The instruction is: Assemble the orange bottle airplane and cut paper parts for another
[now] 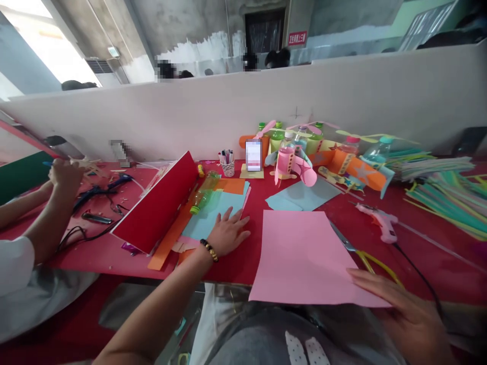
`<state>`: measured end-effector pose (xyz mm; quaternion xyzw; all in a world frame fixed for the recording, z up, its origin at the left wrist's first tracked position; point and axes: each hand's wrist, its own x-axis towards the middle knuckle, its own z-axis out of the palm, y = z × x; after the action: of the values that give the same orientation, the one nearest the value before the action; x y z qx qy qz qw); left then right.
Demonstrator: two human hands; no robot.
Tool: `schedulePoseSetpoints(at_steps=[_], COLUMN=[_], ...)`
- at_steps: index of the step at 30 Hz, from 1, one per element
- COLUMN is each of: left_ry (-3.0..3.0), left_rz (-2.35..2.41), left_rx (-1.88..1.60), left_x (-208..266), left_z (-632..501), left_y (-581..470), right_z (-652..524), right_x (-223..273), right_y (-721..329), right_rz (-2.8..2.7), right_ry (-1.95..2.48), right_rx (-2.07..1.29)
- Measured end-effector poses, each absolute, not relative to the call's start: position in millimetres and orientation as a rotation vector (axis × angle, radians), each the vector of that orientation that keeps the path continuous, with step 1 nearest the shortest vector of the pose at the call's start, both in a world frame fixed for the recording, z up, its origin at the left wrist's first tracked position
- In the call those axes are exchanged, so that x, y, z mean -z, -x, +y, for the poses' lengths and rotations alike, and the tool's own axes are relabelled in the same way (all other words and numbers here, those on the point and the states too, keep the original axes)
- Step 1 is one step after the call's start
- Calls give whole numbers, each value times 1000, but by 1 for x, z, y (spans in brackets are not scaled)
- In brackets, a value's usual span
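A pink sheet of paper (pixel 300 253) lies in front of me, its near edge over the table edge. My right hand (pixel 411 314) is at its near right corner, long fingers on top, with the corner held between them and the part of the hand below. My left hand (pixel 227 234), with a beaded bracelet, rests with fingers spread at the right side of light blue paper sheets (pixel 205 223). A clear green-tinted bottle (pixel 205 191) lies on those sheets. Scissors with yellow handles (pixel 365 256) lie partly under the pink sheet's right side.
A pink glue gun (pixel 380 220) with a cord lies right. Bottle-and-paper propeller models (pixel 291 162), a phone (pixel 253 154) and a pen cup (pixel 227 165) stand at the back. A red board (pixel 155 208) leans left, beside another person's hands (pixel 64 175). Coloured strips (pixel 449 197) are far right.
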<state>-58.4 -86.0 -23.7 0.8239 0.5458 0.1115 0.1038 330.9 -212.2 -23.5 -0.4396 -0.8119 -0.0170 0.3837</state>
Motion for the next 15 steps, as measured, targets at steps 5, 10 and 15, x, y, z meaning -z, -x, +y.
schedulePoseSetpoints(at_steps=[5, 10, 15], left_ry=[-2368, -2203, -2189], left_rz=[1806, 1932, 1816], left_rx=[-45, -186, -271], left_x=[43, 51, 46], left_z=[-63, -50, -54], left_y=[50, 72, 78], right_z=[-229, -237, -241], right_x=[40, 40, 39], right_y=[-339, -340, -330], right_rz=[-2043, -2063, -2083], right_ry=[1146, 1112, 1057], right_rx=[16, -15, -47])
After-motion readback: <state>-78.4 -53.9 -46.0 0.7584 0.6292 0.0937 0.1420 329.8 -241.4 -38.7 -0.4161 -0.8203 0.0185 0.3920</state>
